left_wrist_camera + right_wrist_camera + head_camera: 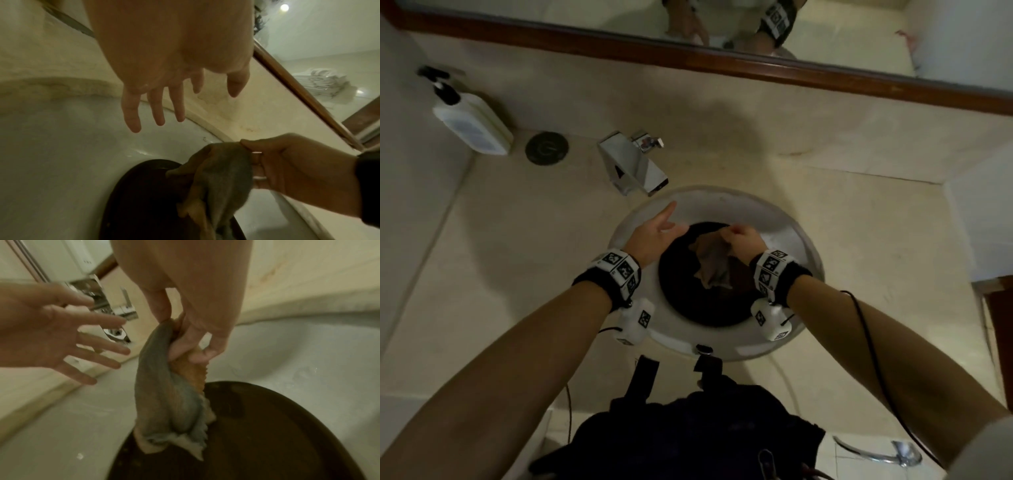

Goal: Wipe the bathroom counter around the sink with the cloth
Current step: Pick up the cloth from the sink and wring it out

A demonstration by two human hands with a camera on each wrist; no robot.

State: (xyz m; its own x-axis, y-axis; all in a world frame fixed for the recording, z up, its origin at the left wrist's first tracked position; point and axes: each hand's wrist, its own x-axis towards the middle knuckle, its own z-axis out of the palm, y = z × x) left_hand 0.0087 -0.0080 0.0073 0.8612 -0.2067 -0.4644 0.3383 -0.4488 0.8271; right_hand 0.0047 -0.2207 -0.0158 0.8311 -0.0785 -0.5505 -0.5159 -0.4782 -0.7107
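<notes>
A grey and tan cloth (714, 260) (222, 177) (170, 395) hangs over the dark middle of the round white sink (791, 236). My right hand (739, 236) (287, 164) (185, 340) pinches its top edge with curled fingers, and the lower end dangles onto the dark disc (257, 426). My left hand (657, 226) (162, 97) (61, 331) hovers over the left side of the bowl with its fingers spread and straight, holding nothing. It is a short way left of the cloth and does not touch it. The beige counter (517, 257) surrounds the sink.
A chrome tap (633, 164) stands behind the sink's left rim. A white pump bottle (470, 120) and a round dark cap (546, 148) sit at the back left of the counter. A wood-framed mirror (756, 65) runs along the back wall.
</notes>
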